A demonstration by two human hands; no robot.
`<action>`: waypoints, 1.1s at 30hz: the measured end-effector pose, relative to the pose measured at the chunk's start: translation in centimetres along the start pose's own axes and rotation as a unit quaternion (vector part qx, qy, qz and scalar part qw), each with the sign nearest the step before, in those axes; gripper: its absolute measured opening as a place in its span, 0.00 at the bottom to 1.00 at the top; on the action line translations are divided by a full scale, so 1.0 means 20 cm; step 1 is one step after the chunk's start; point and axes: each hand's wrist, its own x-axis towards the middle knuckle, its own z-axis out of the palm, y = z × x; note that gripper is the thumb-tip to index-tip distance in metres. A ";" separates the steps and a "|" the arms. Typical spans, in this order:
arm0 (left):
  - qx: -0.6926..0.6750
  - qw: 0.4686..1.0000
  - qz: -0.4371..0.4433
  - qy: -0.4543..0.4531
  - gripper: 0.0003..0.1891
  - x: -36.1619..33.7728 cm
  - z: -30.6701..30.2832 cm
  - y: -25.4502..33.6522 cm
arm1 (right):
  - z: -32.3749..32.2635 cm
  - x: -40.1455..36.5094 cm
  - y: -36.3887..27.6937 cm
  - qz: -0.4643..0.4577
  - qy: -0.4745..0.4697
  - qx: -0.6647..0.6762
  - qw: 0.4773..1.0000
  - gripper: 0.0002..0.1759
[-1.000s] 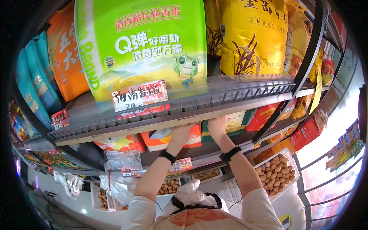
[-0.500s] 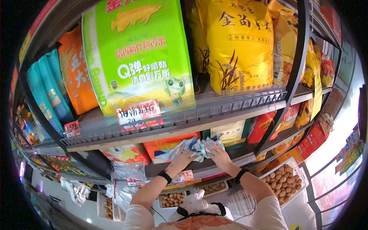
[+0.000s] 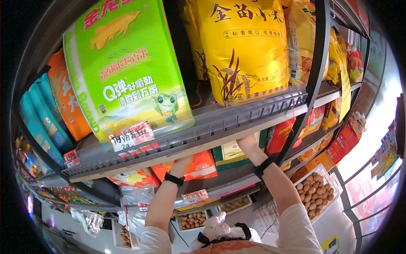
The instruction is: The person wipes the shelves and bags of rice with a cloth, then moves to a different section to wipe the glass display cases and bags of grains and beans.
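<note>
Hands now raised from lower shelf (image 3: pixel 228 180) to under metal shelf (image 3: pixel 203 135) front edge, left hand (image 3: pixel 185 161) beside orange bag (image 3: pixel 198 166), right hand (image 3: pixel 246 142) beside green box (image 3: pixel 230 153), fingers hidden so grip cannot be told, green rice bag (image 3: pixel 122 72) and yellow rice bag (image 3: pixel 245 51) standing above, brown eggs (image 3: pixel 311 192) below right.

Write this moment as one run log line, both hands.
left hand: raised, fingers hidden behind shelf edge | right hand: raised, fingers hidden | near: orange bag, green box | above: green rice bag, yellow rice bag
</note>
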 end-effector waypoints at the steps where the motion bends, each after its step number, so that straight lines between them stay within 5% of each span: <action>1: 0.008 1.000 0.013 0.006 0.12 -0.02 0.01 0.03 | -0.01 -0.03 -0.03 -0.029 -0.005 -0.030 0.999 0.18; 6: -0.082 0.989 0.121 0.005 0.16 -0.14 -0.09 0.15 | -0.12 -0.17 -0.19 -0.139 -0.005 -0.177 0.974 0.20; 8: -0.145 0.970 0.098 -0.168 0.20 -0.23 -0.07 0.14 | -0.13 -0.26 -0.26 -0.208 0.054 -0.181 0.960 0.24; 14: -0.117 0.963 0.174 -0.171 0.19 -0.36 -0.10 0.20 | -0.13 -0.66 -0.27 -0.181 -0.138 -0.242 0.943 0.33; 15: -0.130 0.957 0.203 -0.163 0.19 -0.37 -0.10 0.20 | -0.12 -0.71 -0.25 -0.182 -0.172 -0.288 0.924 0.26; 21: -0.093 0.903 0.281 -0.311 0.22 -0.50 -0.03 0.20 | -0.14 -0.86 -0.23 -0.173 -0.230 -0.319 0.903 0.23; 26: -0.058 0.913 0.322 -0.243 0.19 -0.46 -0.06 0.19 | -0.14 -0.86 -0.16 -0.128 -0.196 -0.232 0.944 0.30; 28: -0.112 0.965 0.187 -0.147 0.19 -0.41 -0.09 0.19 | -0.18 -0.78 -0.19 -0.060 -0.086 -0.255 0.961 0.36; 31: -0.082 0.989 0.089 -0.084 0.20 -0.23 -0.18 0.17 | -0.28 -0.66 -0.21 -0.053 -0.095 -0.215 0.971 0.42; 32: -0.107 0.986 -0.011 -0.127 0.21 -0.15 -0.24 0.18 | -0.30 -0.62 -0.23 -0.054 -0.111 -0.219 0.968 0.42; 33: -0.040 0.997 0.006 -0.068 0.19 -0.12 -0.21 0.12 | -0.32 -0.56 -0.28 -0.051 -0.072 -0.214 0.973 0.40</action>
